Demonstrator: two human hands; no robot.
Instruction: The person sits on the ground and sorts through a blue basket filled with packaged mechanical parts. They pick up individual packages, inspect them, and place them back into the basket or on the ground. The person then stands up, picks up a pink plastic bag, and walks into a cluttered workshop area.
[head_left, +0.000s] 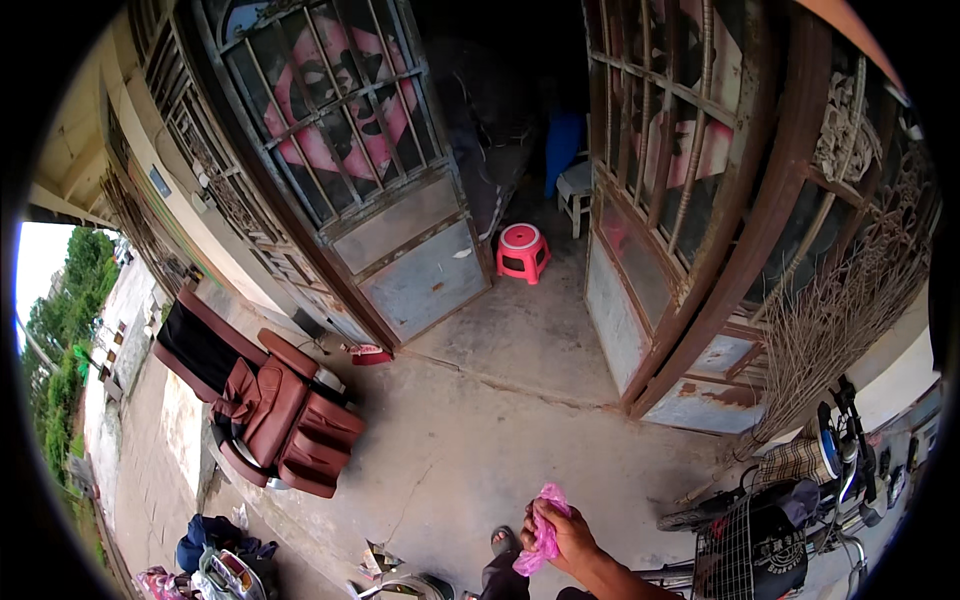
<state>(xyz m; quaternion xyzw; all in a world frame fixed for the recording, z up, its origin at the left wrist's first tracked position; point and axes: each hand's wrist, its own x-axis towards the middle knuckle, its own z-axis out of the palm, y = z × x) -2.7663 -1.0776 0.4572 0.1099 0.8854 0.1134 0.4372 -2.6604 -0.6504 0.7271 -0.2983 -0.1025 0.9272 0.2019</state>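
Observation:
My right hand is low in the picture, its forearm coming in from the lower right. Its fingers are closed round a crumpled pink plastic bag, which bulges out above and below the fist. Whether anything is inside the bag cannot be made out. Below the hand, my sandalled foot shows on the concrete floor. My left hand is out of the picture.
Ahead, two barred metal doors stand open, with a red plastic stool inside. A brown massage chair is at left, above a heap of bags. At right are a bicycle with a wire basket and a twig broom.

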